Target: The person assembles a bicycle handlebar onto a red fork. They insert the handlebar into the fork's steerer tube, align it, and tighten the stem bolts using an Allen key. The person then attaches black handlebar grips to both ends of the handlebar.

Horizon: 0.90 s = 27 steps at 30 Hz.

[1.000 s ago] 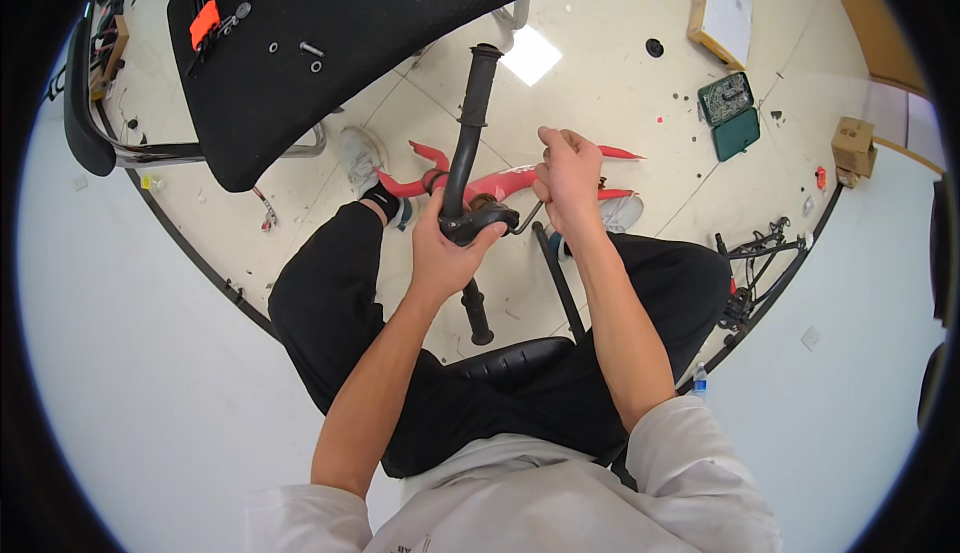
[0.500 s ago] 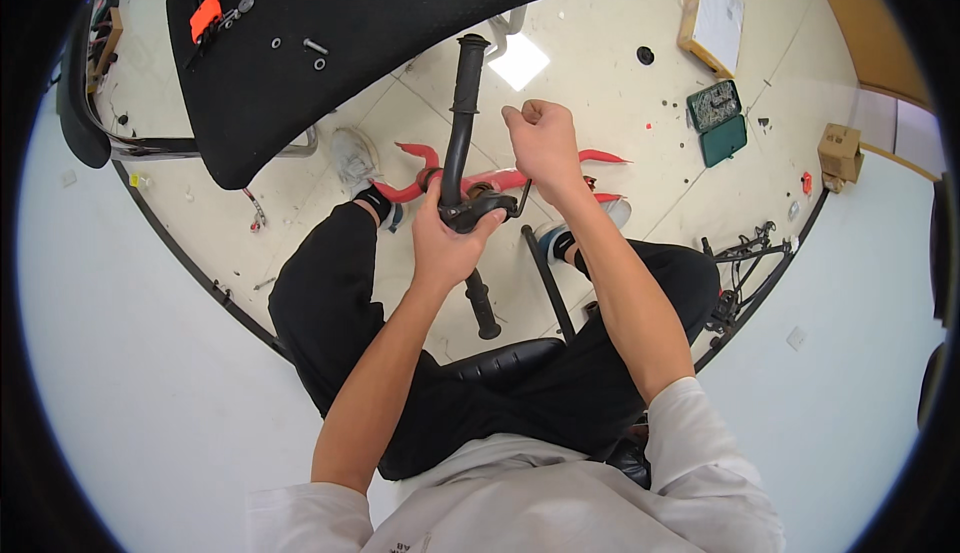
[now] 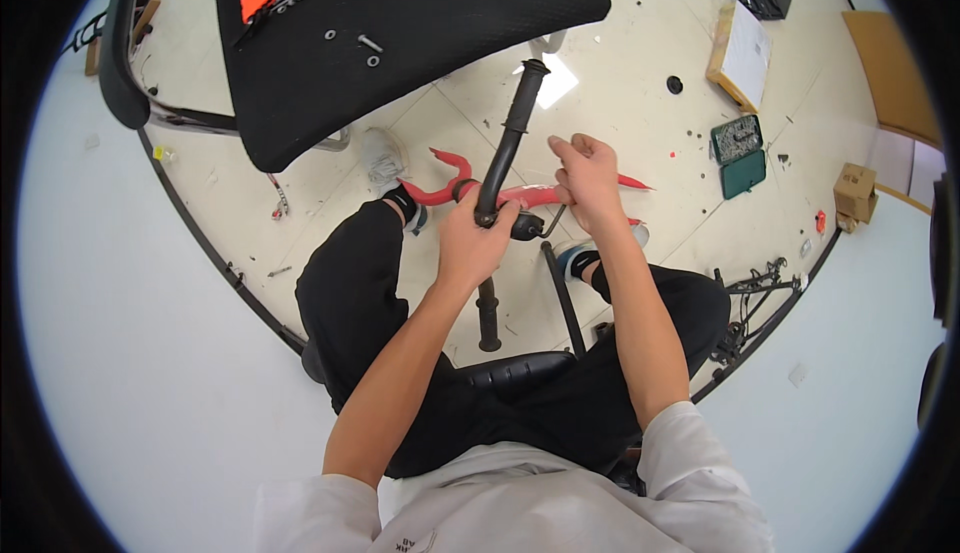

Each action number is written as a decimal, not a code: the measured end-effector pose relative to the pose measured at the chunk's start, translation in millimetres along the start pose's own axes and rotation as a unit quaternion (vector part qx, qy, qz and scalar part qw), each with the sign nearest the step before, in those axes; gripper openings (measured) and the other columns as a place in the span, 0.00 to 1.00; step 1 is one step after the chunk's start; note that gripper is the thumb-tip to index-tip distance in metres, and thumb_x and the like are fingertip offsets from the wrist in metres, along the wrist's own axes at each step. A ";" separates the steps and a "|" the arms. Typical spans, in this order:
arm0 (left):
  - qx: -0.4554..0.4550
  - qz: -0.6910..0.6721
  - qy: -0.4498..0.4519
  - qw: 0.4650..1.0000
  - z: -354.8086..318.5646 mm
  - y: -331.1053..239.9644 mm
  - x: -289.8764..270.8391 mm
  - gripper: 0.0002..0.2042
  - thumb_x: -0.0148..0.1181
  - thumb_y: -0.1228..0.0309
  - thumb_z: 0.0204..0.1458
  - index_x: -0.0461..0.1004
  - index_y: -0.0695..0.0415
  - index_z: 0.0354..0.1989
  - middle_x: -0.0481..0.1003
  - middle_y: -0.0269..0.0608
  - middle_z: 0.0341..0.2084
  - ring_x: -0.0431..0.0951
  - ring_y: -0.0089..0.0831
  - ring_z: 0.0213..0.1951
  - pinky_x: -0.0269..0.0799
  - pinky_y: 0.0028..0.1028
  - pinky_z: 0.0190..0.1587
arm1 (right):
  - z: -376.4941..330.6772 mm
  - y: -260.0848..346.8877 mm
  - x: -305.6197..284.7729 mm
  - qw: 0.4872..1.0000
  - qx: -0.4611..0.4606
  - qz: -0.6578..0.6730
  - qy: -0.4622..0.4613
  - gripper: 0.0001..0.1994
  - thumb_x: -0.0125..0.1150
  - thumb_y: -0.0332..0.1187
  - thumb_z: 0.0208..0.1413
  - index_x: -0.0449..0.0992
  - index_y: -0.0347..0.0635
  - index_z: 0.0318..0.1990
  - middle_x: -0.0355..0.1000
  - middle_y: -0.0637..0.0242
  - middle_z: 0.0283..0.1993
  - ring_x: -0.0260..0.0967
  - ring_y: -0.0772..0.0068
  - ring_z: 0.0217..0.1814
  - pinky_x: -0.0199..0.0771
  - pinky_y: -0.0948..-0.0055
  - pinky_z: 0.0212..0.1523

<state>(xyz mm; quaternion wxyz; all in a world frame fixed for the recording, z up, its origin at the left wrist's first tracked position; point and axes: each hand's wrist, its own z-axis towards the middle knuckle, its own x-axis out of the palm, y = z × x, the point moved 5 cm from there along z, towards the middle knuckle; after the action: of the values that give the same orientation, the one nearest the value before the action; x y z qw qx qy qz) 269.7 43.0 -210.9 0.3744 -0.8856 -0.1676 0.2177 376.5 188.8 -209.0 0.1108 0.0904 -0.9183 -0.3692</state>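
A black handlebar point(image 3: 507, 158) with rubber grips slants upright in front of me, above a red, curved, pointed frame point(image 3: 530, 196) on the floor between my shoes. My left hand point(image 3: 475, 238) is wrapped round the bar at its middle, by the black stem clamp point(image 3: 525, 225). From the clamp sticks out a thin, dark, bent hex key point(image 3: 553, 224). The key's upper end meets the curled lower fingers of my right hand point(image 3: 590, 181), whose thumb and forefinger are bent apart above it. The exact grip on the key is partly hidden.
A black chair seat point(image 3: 420, 13) at the upper left carries a bolt, washers and an orange piece. On the floor at right lie an open green case point(image 3: 742, 171), a flat white box point(image 3: 745, 53) and black bike parts point(image 3: 745, 308). A black saddle point(image 3: 515, 371) is between my thighs.
My view has shifted, moving the scene right and down in it. The handlebar's top leans further right. My right hand has come down beside the hex key, and the key has swung to the right.
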 end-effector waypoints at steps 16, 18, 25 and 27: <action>0.095 0.065 -0.030 0.993 57.4 7.0 -10.7 0.11 0.64 0.65 0.50 0.75 0.62 0.33 0.69 0.35 0.14 0.72 0.24 0.16 0.67 0.27 0.22 | 25.4 -15.0 10.8 0.996 -0.037 0.058 -0.057 0.19 0.59 0.25 0.58 0.54 0.50 0.22 0.49 0.78 0.21 0.41 0.86 0.13 0.40 0.77 0.12; 0.083 0.059 -0.047 0.994 64.3 18.7 -14.0 0.13 0.66 0.64 0.50 0.76 0.63 0.31 0.69 0.34 0.13 0.72 0.23 0.16 0.67 0.27 0.21 | 33.5 -27.2 14.9 0.996 -0.031 0.062 -0.061 0.18 0.59 0.25 0.58 0.55 0.48 0.23 0.49 0.78 0.20 0.42 0.85 0.13 0.41 0.77 0.12; -0.024 0.083 -0.077 0.993 55.8 9.6 -17.9 0.20 0.64 0.53 0.51 0.78 0.62 0.30 0.73 0.45 0.16 0.74 0.40 0.22 0.69 0.36 0.31 | 39.3 -31.8 24.0 0.997 -0.042 0.046 -0.051 0.19 0.59 0.26 0.58 0.54 0.49 0.22 0.47 0.79 0.20 0.42 0.86 0.12 0.39 0.77 0.11; -0.010 0.077 -0.092 0.993 54.1 11.5 -16.5 0.23 0.63 0.49 0.52 0.78 0.62 0.29 0.73 0.45 0.15 0.75 0.40 0.22 0.69 0.37 0.31 | 37.0 -28.4 27.3 0.998 -0.034 0.032 -0.053 0.20 0.59 0.26 0.58 0.53 0.49 0.22 0.47 0.79 0.19 0.42 0.86 0.12 0.39 0.77 0.12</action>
<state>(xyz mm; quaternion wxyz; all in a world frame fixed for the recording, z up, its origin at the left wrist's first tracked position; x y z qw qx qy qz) 229.6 59.7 -248.8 0.3302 -0.8759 -0.1346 0.3250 342.7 186.2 -251.1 0.0769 0.0378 -0.9122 -0.4008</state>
